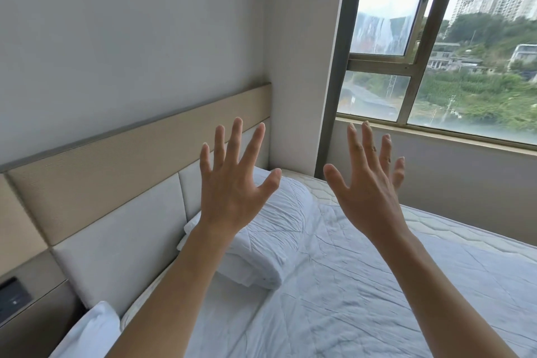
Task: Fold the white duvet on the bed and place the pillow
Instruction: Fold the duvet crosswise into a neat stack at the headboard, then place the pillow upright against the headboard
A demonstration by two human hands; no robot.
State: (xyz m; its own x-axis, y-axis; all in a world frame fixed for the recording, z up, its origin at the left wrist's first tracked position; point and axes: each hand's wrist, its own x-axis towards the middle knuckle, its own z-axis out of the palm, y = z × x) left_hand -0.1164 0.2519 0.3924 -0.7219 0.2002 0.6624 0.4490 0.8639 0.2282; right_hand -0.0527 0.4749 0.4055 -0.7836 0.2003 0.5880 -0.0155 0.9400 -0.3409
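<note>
The white duvet [273,235] lies folded into a thick bundle at the head of the bed [363,285], against the padded headboard [116,244]. A white pillow [90,331] sits at the lower left, beside the mattress edge. My left hand [235,183] is raised above the folded duvet with its fingers spread and nothing in it. My right hand [369,186] is raised beside it, also spread and holding nothing. Both forearms reach up from the bottom of the view and hide part of the bed.
A wrinkled white quilted cover lies over the mattress. A large window [436,52] stands beyond the far side of the bed. A dark switch panel [13,293] is set in the headboard at far left. A wall column [302,67] meets the bed's far corner.
</note>
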